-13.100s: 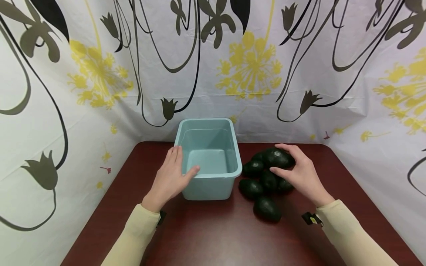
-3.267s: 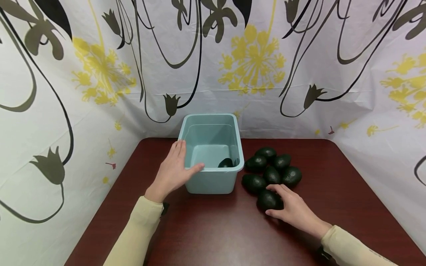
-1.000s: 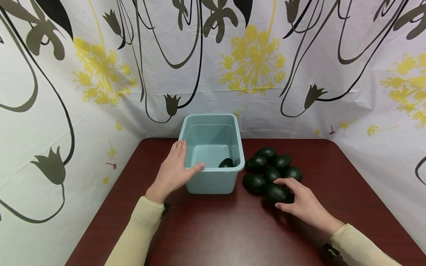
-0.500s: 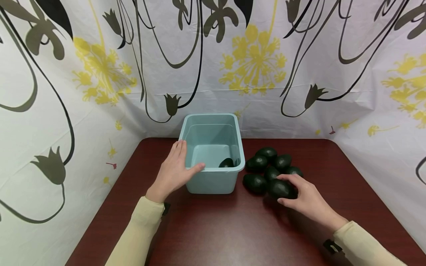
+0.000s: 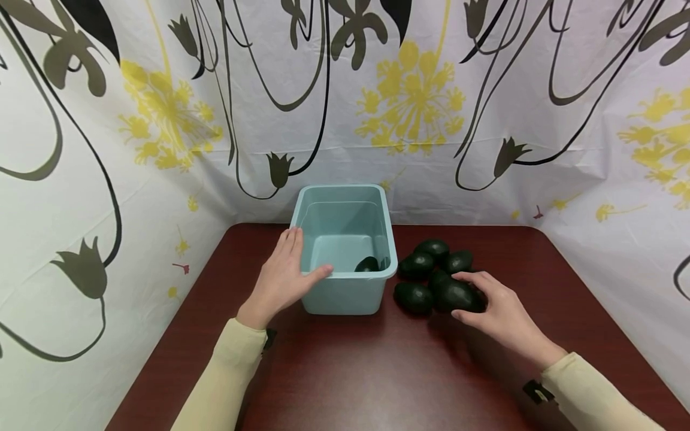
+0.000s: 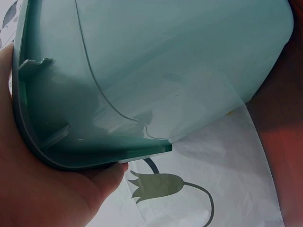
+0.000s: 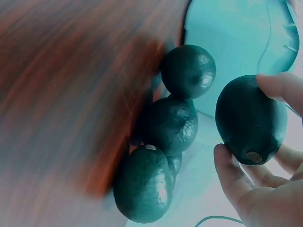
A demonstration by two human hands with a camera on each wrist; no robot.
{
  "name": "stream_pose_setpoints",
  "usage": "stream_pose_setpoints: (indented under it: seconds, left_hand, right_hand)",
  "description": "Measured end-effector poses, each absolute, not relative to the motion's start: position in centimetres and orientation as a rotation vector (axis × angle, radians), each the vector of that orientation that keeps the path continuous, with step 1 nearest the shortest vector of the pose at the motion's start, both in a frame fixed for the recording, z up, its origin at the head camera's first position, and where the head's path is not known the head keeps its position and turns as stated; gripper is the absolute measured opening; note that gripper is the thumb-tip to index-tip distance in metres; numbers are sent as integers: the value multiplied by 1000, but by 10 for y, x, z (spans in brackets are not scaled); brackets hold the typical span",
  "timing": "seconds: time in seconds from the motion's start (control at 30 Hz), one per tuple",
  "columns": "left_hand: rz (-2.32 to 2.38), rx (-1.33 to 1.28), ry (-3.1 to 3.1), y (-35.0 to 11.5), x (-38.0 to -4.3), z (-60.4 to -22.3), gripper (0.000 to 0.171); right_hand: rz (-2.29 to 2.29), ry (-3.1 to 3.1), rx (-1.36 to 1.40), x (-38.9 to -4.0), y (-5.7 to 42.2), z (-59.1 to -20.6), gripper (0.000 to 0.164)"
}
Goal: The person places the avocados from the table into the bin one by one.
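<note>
Left hand (image 5: 280, 281): straight-fingered at the near-left rim of the bin (image 5: 342, 296), unclamped.
Binned avocado (image 5: 368, 264): near-right corner.
Avocado pile (image 5: 414, 297): right of the bin.
Held avocado (image 5: 455, 296): farther from the table's (image 5: 345, 377) near edge than a second ago, apparently lifted, so presumably in transit; plump, glossy, dark green, brown-scarred.
Right hand (image 5: 504, 311): thumb and fingers clamped on it.

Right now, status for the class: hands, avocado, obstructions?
Right fingers grip one avocado. Left fingers on bin. Loose avocados lie between that avocado and bin.
</note>
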State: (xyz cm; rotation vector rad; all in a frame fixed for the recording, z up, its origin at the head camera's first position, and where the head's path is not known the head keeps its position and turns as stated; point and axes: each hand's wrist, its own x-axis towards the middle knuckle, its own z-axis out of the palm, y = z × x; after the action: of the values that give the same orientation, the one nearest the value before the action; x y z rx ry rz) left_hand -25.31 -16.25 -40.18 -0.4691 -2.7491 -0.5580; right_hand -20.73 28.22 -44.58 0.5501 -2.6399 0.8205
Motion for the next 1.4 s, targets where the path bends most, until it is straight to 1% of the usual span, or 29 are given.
stream_pose_setpoints:
  seconds: [0.13, 0.4, 0.77, 1.13, 1.4]
  left_hand:
    - [-559, -469, -2746, -163, -253, -401, 118]
    - [-571, -461, -2758, -163, -253, -401, 118]
    - [-562, -464, -2754, -162, -253, -401, 118]
    - [-569, -461, -2758, -162, -253, -401, 118]
    - [-561, -461, -2749, -162, -253, -401, 117]
  right_hand:
    - [850, -2603, 563, -209, 281, -440, 71]
    - [866, -2583, 573, -212, 277, -427, 66]
    - [941, -2518, 552, -219, 274, -411, 73]
    - [942, -2508, 569, -225, 268, -399, 69]
    - [953, -2440, 639, -231, 260, -390, 69]
